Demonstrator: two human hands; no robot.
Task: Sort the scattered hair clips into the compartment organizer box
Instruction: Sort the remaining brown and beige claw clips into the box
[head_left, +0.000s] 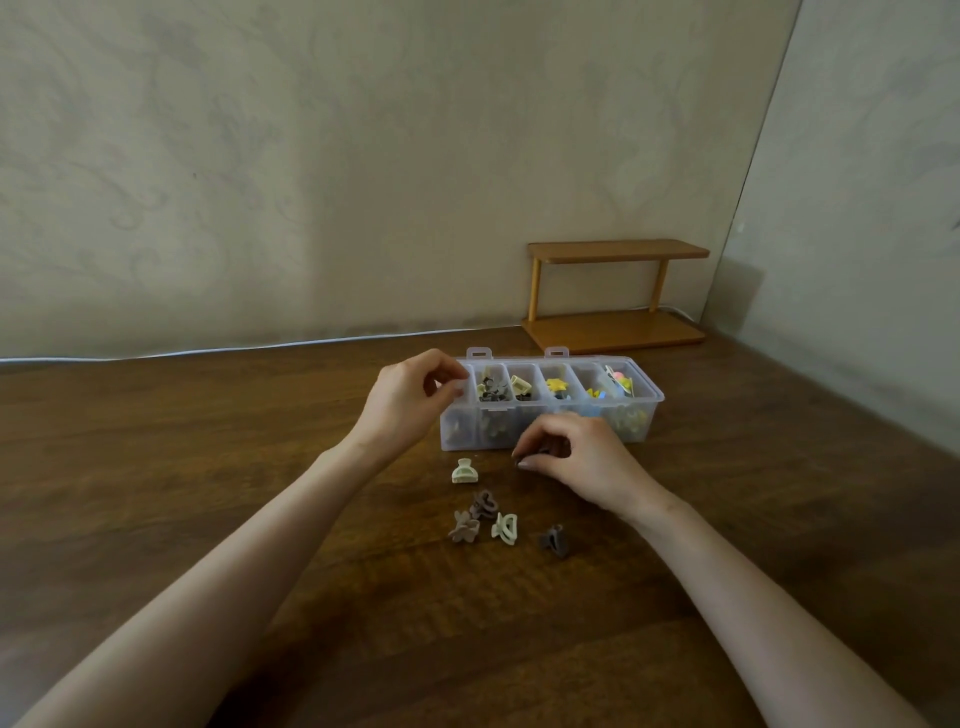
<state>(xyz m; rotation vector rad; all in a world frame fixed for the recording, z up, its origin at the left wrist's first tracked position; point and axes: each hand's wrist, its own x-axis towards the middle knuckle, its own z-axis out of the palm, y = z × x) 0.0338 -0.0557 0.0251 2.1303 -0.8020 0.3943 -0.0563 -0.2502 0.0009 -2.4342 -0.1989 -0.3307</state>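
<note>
Left hand (410, 397) curls at the left end of the organizer box (641, 423); I cannot tell its grip. Right hand (576, 457), just before the box, seemingly pinches a dark hair clip (546, 448).

Five clips (505, 528) lie loose on one table (208, 467): two pale, three brown. A sixth, dark clip (545, 448) sits in the right hand (582, 462). One box (644, 415) shows six compartments and two latches (479, 353). One two-tier shelf (615, 249) stands behind.
</note>
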